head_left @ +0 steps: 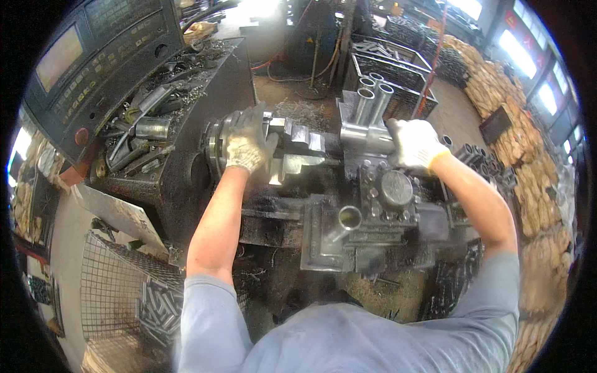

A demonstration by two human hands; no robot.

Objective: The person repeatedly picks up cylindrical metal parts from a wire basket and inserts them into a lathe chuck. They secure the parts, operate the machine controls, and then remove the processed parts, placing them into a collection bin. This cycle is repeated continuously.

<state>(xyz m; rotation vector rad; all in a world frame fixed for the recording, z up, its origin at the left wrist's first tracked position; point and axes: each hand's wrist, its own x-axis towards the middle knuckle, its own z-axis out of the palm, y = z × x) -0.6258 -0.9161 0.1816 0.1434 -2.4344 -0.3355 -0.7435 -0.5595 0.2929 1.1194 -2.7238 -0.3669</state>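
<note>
My left hand [246,140], in a grey and white work glove, lies on the lathe chuck [214,149], its fingers stretched out and its thumb apart. Bright stepped chuck jaws [300,135] stick out just right of it. My right hand [415,144], in a pale glove, is closed round the right end of a shiny metal tube [364,138] that lies level above the tool carriage. The fingertips on its far side are partly hidden. Behind that tube stand several upright metal tubes [380,102]. A round-topped tool post [395,189] sits just in front of my right hand.
A control panel [93,68] rises at the left, beside a chip-strewn ledge holding tools [152,127]. A wire basket of cut tubes [160,311] stands lower left. A short open tube [349,219] stands on the carriage. Metal crates [398,68] and stacked sacks [516,118] fill the back right.
</note>
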